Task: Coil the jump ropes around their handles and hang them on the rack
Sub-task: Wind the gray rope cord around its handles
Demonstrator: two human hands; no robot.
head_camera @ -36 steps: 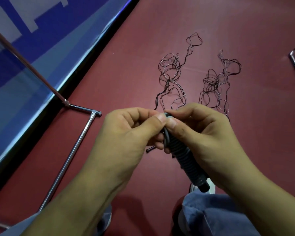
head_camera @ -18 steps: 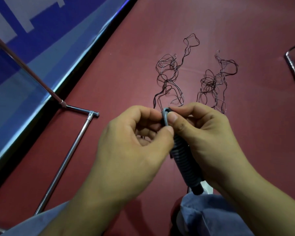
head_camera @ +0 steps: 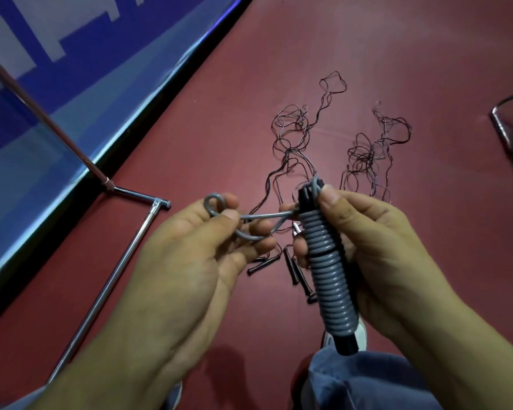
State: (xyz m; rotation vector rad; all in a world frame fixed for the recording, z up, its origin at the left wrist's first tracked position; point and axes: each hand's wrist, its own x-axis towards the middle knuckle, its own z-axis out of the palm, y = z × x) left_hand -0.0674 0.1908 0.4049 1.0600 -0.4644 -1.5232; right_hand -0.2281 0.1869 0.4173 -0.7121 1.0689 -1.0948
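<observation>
Blue panel (head_camera: 71,84): runs along the far left, at the edge of the red floor (head_camera: 367,54).
Rack (head_camera: 126,255): its chrome tubes lie on the floor left of the hands, meeting at a corner joint.
Left hand (head_camera: 184,276): fingers curled, thumb and forefinger pinching the grey rope end (head_camera: 261,216), which curls into a small loop above the thumb.
Loose handles (head_camera: 264,263): thin black ones lie on the floor between and below the hands.
Tangled ropes (head_camera: 293,128): two thin dark heaps on the floor beyond the hands.
Coiled jump rope (head_camera: 329,273): held in the air, tilted, grey turns packed tightly round black handles, the strand leading off to the left hand.
Right hand (head_camera: 397,255): wrapped round the coil, thumb pressing its top.
Metal frame (head_camera: 507,128): at the right edge, cut off.
</observation>
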